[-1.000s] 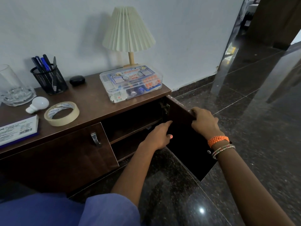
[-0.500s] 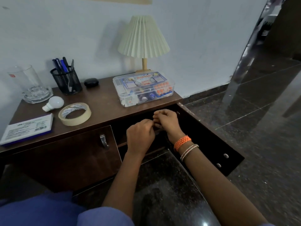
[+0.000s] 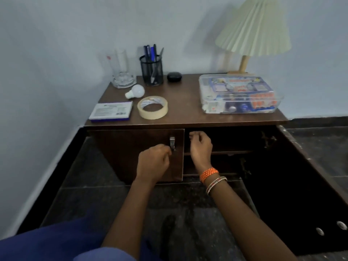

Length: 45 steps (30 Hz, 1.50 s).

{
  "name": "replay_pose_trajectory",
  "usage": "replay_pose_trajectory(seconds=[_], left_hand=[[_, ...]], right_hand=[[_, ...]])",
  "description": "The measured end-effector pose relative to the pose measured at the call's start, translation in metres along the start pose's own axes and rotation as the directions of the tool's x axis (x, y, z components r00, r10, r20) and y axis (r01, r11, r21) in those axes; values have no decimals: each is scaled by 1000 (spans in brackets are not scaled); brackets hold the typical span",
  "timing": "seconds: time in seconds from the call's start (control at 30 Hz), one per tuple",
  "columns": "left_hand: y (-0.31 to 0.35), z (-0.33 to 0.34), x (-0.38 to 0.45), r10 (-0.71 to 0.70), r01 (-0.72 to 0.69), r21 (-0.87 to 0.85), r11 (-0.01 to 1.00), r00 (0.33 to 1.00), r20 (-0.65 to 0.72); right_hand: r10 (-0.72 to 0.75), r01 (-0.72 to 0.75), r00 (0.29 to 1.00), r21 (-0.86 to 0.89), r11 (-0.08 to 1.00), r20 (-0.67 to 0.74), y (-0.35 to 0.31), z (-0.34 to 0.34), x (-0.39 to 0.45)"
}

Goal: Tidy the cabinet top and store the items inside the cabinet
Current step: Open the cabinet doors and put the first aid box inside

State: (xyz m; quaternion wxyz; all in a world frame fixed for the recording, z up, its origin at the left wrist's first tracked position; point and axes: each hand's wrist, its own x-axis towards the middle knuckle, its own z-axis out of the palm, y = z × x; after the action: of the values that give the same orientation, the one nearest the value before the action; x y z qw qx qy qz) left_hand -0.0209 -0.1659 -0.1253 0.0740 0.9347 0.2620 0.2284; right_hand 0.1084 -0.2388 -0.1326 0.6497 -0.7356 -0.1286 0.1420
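The brown cabinet top (image 3: 184, 117) carries a roll of masking tape (image 3: 152, 107), a white bulb (image 3: 136, 91), a flat white and blue box (image 3: 111, 111), a black mesh pen holder (image 3: 151, 71), a small black case (image 3: 174, 76), a glass (image 3: 121, 72) and a clear plastic box (image 3: 238, 95) of small items. The left door (image 3: 131, 153) is closed. My left hand (image 3: 153, 161) curls its fingers at that door's metal handle (image 3: 172, 142). My right hand (image 3: 200, 146) hovers with loosely curled fingers before the open right compartment (image 3: 231, 140), holding nothing.
The right door (image 3: 305, 185) stands swung wide open toward me on the right. A lamp with a pleated shade (image 3: 254, 29) stands at the back right. The wall runs behind and along the left. Dark polished floor (image 3: 105, 196) lies in front.
Both hands left the right door and moved left. My left hand now reaches the left door's handle. The right door has swung fully open, and my view has turned to face the cabinet.
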Motion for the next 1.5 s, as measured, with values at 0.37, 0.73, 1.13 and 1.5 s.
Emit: replay_pose_trajectory(seconds=[0.37,0.73,1.13,1.5], left_hand=[[-43,-15,-46,-133,131,43,990,991,33],[-43,-16,-43,-459,443,-349,826,888,42],[2,-32,-22,-728,739,-667,94,508,460],[-14,-67,-42,-658,832,-527,172,495,568]], right_hand=[[-191,187,979,57,981,77,-6,21,-5],[-245,241,956,46,970,159,0,9,-21],[-293,409,803,-123,904,519,6,-23,-85],[-232,999,-28,17,-51,972,-47,77,-33]])
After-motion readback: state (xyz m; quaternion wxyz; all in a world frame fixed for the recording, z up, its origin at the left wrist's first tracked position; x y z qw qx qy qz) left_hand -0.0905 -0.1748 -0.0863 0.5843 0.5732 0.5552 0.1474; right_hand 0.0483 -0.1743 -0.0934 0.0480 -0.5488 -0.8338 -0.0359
